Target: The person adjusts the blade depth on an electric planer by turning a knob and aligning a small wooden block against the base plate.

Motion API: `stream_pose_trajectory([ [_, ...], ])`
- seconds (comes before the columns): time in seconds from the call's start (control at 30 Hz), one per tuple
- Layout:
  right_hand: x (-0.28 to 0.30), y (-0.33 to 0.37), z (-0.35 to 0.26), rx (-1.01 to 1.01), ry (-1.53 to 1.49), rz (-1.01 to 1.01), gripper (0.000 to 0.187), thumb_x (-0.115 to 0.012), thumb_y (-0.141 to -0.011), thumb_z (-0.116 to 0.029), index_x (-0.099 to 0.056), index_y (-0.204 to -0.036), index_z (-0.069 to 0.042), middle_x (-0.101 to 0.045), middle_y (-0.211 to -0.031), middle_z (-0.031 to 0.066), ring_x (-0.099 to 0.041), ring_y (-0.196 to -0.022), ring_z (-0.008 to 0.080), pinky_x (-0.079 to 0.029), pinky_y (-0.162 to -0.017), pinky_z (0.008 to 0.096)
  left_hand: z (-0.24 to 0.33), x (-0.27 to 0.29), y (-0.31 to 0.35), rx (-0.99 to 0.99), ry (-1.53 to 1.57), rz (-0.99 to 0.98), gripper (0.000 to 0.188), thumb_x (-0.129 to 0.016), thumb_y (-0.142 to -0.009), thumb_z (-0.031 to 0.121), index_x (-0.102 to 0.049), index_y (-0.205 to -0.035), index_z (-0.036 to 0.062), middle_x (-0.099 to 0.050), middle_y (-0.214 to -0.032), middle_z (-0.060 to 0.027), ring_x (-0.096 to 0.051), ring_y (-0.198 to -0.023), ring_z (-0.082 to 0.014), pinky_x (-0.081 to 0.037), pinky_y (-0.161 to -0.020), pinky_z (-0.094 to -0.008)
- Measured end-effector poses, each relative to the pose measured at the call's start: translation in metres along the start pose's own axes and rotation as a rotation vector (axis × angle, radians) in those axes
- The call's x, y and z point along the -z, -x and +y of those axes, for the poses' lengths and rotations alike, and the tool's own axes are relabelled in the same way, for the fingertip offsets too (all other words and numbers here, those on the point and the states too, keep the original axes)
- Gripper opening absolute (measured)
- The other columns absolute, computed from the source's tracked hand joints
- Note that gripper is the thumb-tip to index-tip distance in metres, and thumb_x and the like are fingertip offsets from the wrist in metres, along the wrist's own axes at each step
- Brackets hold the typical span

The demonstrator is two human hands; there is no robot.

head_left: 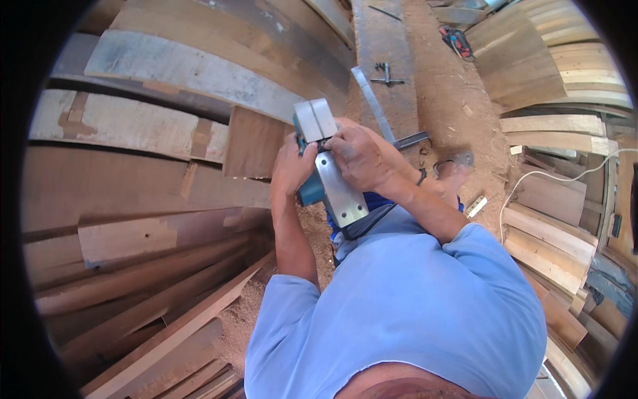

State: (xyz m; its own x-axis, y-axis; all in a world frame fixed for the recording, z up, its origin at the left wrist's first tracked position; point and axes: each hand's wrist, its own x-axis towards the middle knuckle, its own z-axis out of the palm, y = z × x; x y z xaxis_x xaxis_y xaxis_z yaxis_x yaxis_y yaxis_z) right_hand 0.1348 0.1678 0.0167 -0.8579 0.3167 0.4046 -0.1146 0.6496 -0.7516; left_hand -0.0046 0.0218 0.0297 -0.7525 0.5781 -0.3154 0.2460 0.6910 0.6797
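A teal electric hand planer lies upside down at my lap, its shiny metal sole facing up. My left hand is wrapped round its left side, with the thumb near the gap between the two sole plates. The fingers of my right hand are pinched together at that same gap, where the cutter drum sits. Whatever is between those fingertips is hidden. Just beyond my right hand, a try square with a metal blade and dark stock leans by the plank.
A long wooden plank runs away ahead, bearing a dark T-shaped tool and a thin rod. A red-and-black tool lies on the sawdust-covered floor. Boards are stacked on both sides. A white cable crosses the right; a power strip lies nearer.
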Motion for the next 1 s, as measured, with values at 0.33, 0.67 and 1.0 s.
stream_pose_trajectory([
  [0.33, 0.038, -0.053, 0.118, -0.368, 0.213, 0.082, 0.025, -0.066, -0.092, -0.022, -0.074, -0.109, -0.004, -0.073, -0.100, 0.0243, -0.071, -0.097, 0.0419, -0.056, -0.087, 0.0489, 0.010, 0.002, 0.007, 0.023, -0.048, 0.024, 0.059, -0.063, -0.089, 0.034, -0.057, -0.132, -0.0053, -0.066, -0.123, -0.0335, -0.062, -0.119, -0.0490, -0.048, -0.103, -0.0512],
  [0.67, 0.039, -0.101, 0.285, -0.614, 0.605, -0.108, 0.034, -0.068, -0.092, -0.036, -0.077, -0.111, -0.010, -0.074, -0.106, 0.0250, -0.072, -0.101, 0.0433, -0.058, -0.089, 0.0512, 0.013, 0.003, 0.005, 0.032, -0.076, 0.042, 0.056, -0.062, -0.088, 0.032, -0.059, -0.129, -0.0049, -0.068, -0.112, -0.0336, -0.063, -0.111, -0.0515, -0.049, -0.098, -0.0548],
  [1.0, 0.029, -0.102, 0.320, -0.670, 0.492, 0.047, 0.027, -0.067, -0.090, -0.031, -0.079, -0.104, -0.010, -0.077, -0.099, 0.0209, -0.074, -0.095, 0.0392, -0.057, -0.083, 0.0486, 0.020, 0.003, 0.000, 0.072, -0.106, -0.020, 0.054, -0.063, -0.089, 0.033, -0.057, -0.129, -0.0040, -0.066, -0.116, -0.0320, -0.060, -0.114, -0.0492, -0.046, -0.101, -0.0554],
])
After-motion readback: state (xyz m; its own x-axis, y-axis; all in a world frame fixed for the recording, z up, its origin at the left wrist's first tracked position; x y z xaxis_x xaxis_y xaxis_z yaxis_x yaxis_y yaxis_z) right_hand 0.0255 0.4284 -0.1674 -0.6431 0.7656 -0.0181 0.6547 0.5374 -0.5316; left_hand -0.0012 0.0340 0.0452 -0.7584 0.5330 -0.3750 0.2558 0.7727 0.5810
